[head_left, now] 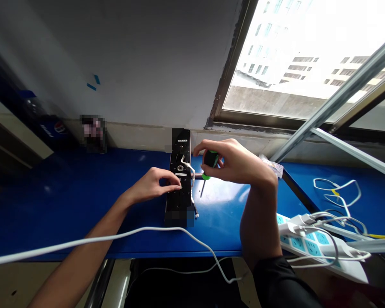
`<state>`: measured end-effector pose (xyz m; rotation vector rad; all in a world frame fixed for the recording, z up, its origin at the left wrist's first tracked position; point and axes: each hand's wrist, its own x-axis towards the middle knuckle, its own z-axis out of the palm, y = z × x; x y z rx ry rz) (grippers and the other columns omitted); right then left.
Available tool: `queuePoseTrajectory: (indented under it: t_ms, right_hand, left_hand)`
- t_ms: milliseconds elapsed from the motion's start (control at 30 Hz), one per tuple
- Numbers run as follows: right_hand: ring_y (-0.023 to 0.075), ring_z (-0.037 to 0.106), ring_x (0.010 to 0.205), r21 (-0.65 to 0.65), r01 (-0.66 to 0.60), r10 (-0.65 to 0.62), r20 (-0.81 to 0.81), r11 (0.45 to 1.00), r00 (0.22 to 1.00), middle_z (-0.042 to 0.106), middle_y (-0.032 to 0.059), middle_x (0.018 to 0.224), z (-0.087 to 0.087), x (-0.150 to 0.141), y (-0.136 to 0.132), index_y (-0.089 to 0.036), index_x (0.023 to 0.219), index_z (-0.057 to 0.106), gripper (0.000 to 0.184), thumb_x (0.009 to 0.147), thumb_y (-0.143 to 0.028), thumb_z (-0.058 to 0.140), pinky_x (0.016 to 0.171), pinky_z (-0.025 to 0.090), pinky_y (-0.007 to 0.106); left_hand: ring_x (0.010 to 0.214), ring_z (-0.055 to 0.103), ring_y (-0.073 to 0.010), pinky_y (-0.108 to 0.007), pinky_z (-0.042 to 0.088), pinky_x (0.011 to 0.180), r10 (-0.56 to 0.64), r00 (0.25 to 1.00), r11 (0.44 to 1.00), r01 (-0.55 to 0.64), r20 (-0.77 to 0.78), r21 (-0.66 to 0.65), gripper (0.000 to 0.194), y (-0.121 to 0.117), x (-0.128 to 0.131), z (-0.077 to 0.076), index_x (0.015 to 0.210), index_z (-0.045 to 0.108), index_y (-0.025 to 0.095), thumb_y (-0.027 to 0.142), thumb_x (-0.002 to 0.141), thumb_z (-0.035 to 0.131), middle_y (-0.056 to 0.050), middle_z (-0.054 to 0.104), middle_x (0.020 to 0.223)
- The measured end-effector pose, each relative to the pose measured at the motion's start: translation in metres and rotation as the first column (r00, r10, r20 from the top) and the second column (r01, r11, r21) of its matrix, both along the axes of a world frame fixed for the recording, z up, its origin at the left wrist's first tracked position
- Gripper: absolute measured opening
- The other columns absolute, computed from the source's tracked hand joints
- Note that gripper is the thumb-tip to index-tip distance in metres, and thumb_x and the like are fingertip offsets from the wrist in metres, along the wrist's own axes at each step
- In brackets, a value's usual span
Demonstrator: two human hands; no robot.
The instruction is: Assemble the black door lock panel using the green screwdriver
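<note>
A long black device panel [176, 196] with screw holes, small white labels and a round port stands on the blue tabletop. A white cable with a connector [196, 214] runs from its middle down its right side. My left hand [155, 184] reaches over the panel from the left, thumb and fingertips pinched together at its surface; what they hold, if anything, is too small to make out. My right hand [232, 162] is closed round the black-and-green handle of a screwdriver [211, 159]. Its thin shaft points down and slightly left, right of the panel and apart from it.
A white power strip [349, 267] with plugs lies at the right, near tangled white cables [336, 192]. Grey metal bars [346, 92] slant across the right side. A white cord [141, 229] crosses the near side. A bottle [48, 124] stands at the far left.
</note>
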<state>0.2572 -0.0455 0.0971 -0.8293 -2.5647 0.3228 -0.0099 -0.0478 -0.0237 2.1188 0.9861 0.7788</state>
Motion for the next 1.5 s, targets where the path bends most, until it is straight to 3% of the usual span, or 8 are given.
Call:
queuePoseTrajectory:
  t_ms: [200,367,567,733,933,1100,1333,1500]
  right_hand:
    - [0.0119,0.066,0.061,-0.216,0.204,-0.164,0.189,0.955,0.968,0.075,0.0001,0.083,0.0,0.031,0.006,-0.023,0.116,0.068,0.032,0.084,-0.022,0.071,0.055,0.047,0.023]
    - [0.0158,0.072,0.062,-0.322,0.336,-0.283,0.201,0.885,0.938,0.076,0.0001,0.074,0.0,0.054,0.007,-0.023,0.116,0.066,0.033,0.084,-0.02,0.071,0.055,0.053,0.025]
    - [0.0174,0.073,0.063,-0.317,0.359,-0.318,0.176,0.878,0.932,0.076,0.0004,0.074,0.001,0.071,0.006,-0.024,0.116,0.066,0.032,0.084,-0.021,0.072,0.054,0.055,0.027]
    - [0.0166,0.073,0.06,-0.336,0.345,-0.313,0.147,0.876,0.938,0.076,-0.0009,0.072,-0.001,0.073,0.007,-0.025,0.114,0.065,0.032,0.084,-0.017,0.074,0.052,0.056,0.026]
    - [0.016,0.073,0.06,-0.337,0.339,-0.31,0.14,0.878,0.94,0.075,-0.0021,0.069,-0.001,0.075,0.008,-0.024,0.114,0.065,0.033,0.083,-0.015,0.073,0.054,0.057,0.025]
    - [0.0166,0.075,0.065,-0.367,0.32,-0.281,0.157,0.873,0.947,0.076,-0.0003,0.074,0.002,0.075,0.007,-0.023,0.116,0.064,0.032,0.085,-0.02,0.071,0.059,0.058,0.026]
    - [0.0165,0.074,0.063,-0.369,0.311,-0.275,0.147,0.876,0.95,0.075,-0.001,0.072,0.001,0.073,0.008,-0.023,0.115,0.064,0.032,0.085,-0.019,0.072,0.057,0.057,0.025]
    - [0.0158,0.073,0.062,-0.354,0.317,-0.28,0.153,0.88,0.948,0.074,-0.0009,0.074,0.0,0.07,0.01,-0.023,0.114,0.065,0.031,0.084,-0.018,0.073,0.055,0.055,0.024]
  left_hand:
    - [0.083,0.07,-0.0203,-0.03,0.052,0.075,-0.214,0.954,0.972,0.229,-0.21,0.048,0.014,0.025,0.048,0.016,0.094,0.08,0.017,0.027,0.092,0.069,-0.008,0.077,0.093]
    - [0.076,0.067,-0.0203,-0.029,0.044,0.067,-0.181,0.868,0.945,0.283,-0.463,0.161,0.015,0.045,0.088,0.01,0.084,0.079,0.019,0.008,0.085,0.069,-0.006,0.073,0.083]
    - [0.07,0.064,-0.0195,-0.03,0.035,0.059,-0.122,0.767,0.915,0.333,-0.63,0.229,0.019,0.052,0.118,0.007,0.073,0.073,0.019,0.003,0.081,0.065,-0.006,0.069,0.079]
    - [0.07,0.064,-0.0207,-0.03,0.038,0.062,-0.181,0.715,0.935,0.338,-0.675,0.108,0.021,0.054,0.127,0.006,0.069,0.073,0.019,0.002,0.077,0.065,-0.006,0.07,0.08]
    - [0.08,0.07,-0.026,-0.032,0.047,0.069,-0.166,0.661,0.947,0.314,-0.732,0.07,0.023,0.055,0.135,-0.007,0.079,0.077,0.019,0.001,0.077,0.063,-0.009,0.072,0.086]
    - [0.099,0.072,-0.0308,-0.035,0.052,0.078,-0.181,0.6,0.945,0.327,-0.779,0.032,0.021,0.056,0.137,-0.015,0.084,0.076,0.019,0.006,0.082,0.061,-0.011,0.075,0.095]
    - [0.11,0.07,-0.0297,-0.034,0.053,0.087,-0.181,0.555,0.935,0.354,-0.812,0.033,0.025,0.055,0.131,-0.014,0.103,0.075,0.024,0.01,0.083,0.067,-0.01,0.074,0.115]
    - [0.1,0.072,-0.0321,-0.038,0.053,0.08,-0.097,0.533,0.943,0.319,-0.841,0.093,0.023,0.046,0.132,-0.009,0.095,0.074,0.018,0.004,0.083,0.061,-0.015,0.072,0.121]
